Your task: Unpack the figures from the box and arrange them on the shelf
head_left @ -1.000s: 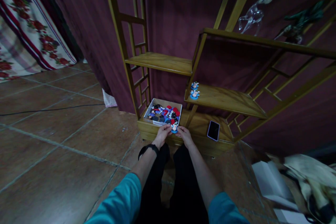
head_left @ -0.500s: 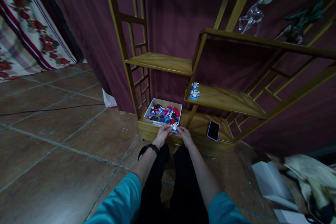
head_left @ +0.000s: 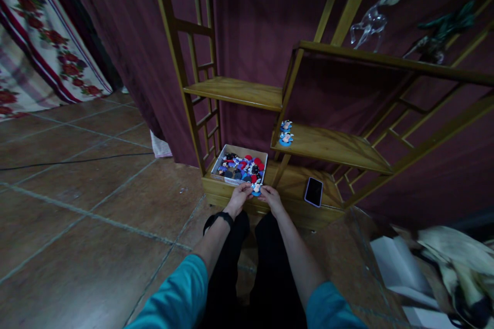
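Note:
Between my two hands is a small figurine with a blue base, held just in front of the box. My left hand pinches its left side, and my right hand pinches its right side. Right behind it, the white box sits on the low wooden cabinet, filled with several red, black, purple and blue figurines. Two similar blue-based figurines, one in front and one behind, stand at the left end of the middle shelf.
A phone lies on the cabinet to the right. Above, a clear glass animal figure and a dark green sculpture stand on the upper shelf. White boxes lie on the floor at right; a cable crosses the left floor.
The figurine has tilted or turned slightly between my fingers, so its blue base shows a little more. Both hands stay in nearly the same place.

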`<act>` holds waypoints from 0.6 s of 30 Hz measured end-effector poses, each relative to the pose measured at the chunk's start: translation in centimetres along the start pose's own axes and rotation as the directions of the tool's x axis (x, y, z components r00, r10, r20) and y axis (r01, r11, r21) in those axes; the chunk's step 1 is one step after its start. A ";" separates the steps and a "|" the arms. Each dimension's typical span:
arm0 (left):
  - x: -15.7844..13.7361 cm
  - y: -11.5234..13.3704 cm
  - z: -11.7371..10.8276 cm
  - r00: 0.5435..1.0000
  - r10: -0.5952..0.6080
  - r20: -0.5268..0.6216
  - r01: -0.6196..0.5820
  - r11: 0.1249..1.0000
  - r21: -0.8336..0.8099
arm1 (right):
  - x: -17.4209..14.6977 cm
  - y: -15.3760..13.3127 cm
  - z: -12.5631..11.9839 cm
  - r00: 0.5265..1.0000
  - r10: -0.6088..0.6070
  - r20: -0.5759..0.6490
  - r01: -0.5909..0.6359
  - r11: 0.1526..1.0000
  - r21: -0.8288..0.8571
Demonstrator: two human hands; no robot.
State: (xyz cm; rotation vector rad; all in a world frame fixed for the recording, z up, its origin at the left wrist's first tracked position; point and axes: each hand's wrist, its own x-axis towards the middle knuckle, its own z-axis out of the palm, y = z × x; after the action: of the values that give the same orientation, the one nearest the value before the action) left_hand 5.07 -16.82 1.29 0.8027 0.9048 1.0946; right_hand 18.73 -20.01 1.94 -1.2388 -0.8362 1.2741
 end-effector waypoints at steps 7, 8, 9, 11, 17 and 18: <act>0.0 -0.1 0.0 1.000 0.018 0.009 -0.018 1.000 0.006 | -0.3 -0.4 0.1 1.000 -0.018 0.004 0.018 1.000 0.021; 0.1 -0.2 -0.1 1.000 0.020 0.007 -0.020 1.000 0.007 | -0.3 -0.3 0.1 1.000 -0.020 0.004 0.020 1.000 0.024; 0.1 -0.2 -0.1 1.000 0.022 0.007 -0.022 1.000 0.008 | -0.2 -0.2 0.1 1.000 -0.022 0.006 0.022 0.999 0.029; 0.1 -0.2 -0.1 1.000 0.021 0.011 -0.021 1.000 0.011 | -0.1 -0.1 0.1 1.000 -0.026 0.005 0.026 0.999 0.039; -0.1 0.0 0.2 0.999 0.029 0.020 -0.030 0.999 0.036 | -0.1 -0.2 0.1 0.999 -0.034 -0.014 0.034 0.999 0.026; -0.2 0.0 0.3 0.999 0.033 0.016 -0.034 0.999 0.040 | -0.1 -0.2 0.1 0.999 -0.034 -0.014 0.035 0.999 0.023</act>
State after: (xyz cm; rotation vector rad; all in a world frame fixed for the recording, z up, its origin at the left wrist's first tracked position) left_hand 5.30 -16.99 1.44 0.8614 0.9058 1.1007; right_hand 18.63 -20.09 2.23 -1.2092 -0.8274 1.2429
